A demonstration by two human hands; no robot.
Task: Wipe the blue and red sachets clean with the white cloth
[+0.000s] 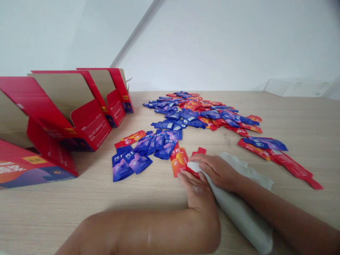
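Observation:
A white cloth (240, 209) lies bunched beneath my right hand (219, 171), whose fingers are closed over its front end and press it onto a red sachet (198, 151). My left hand (198, 187) rests at the near side of that sachet, its fingers holding it down against the table, partly covered by the cloth. Just left of the fingertips lies a red and orange sachet (179, 163). Several blue-purple sachets (140, 162) are laid out overlapping further left, with one red and orange sachet (130, 139) above them.
A big heap of blue and red sachets (188, 115) spreads over the back of the wooden table (87, 198). On the right lie a few more sachets, with a long red one (292, 164). Open red cartons (90, 124) stand in a row at left. A white wall rises behind.

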